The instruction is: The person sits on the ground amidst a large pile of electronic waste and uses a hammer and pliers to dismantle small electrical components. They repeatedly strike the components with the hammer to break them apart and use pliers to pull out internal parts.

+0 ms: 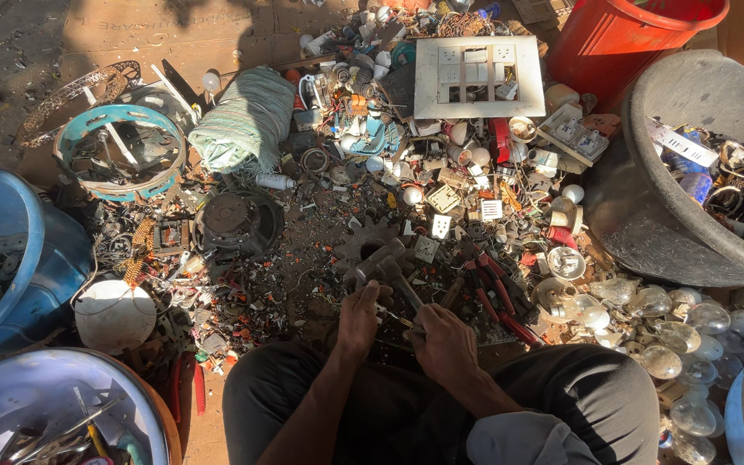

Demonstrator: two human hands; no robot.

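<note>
While seated low over the scrap, the person works w/ both hands close together, near centre.
Left hand (360, 317): curled shut round a small piece, too small to tell what.
Right hand (445, 343): closed on a thin tool (399, 319), maybe a screwdriver; cannot tell for sure.
Key relation: tool's long axis runs from right hand up-left to left hand's piece; hands just apart, left a bit farther.
Hammer (387, 265): lies just beyond both hands, handle slanting near-right.
Red pliers (497, 293): right of hammer.
Surface: ground littered w/ bulbs, switches, wire.
Room: blue tub (6, 250) left, grey basin (647, 224) right, red bucket (622, 34) far right.
</note>
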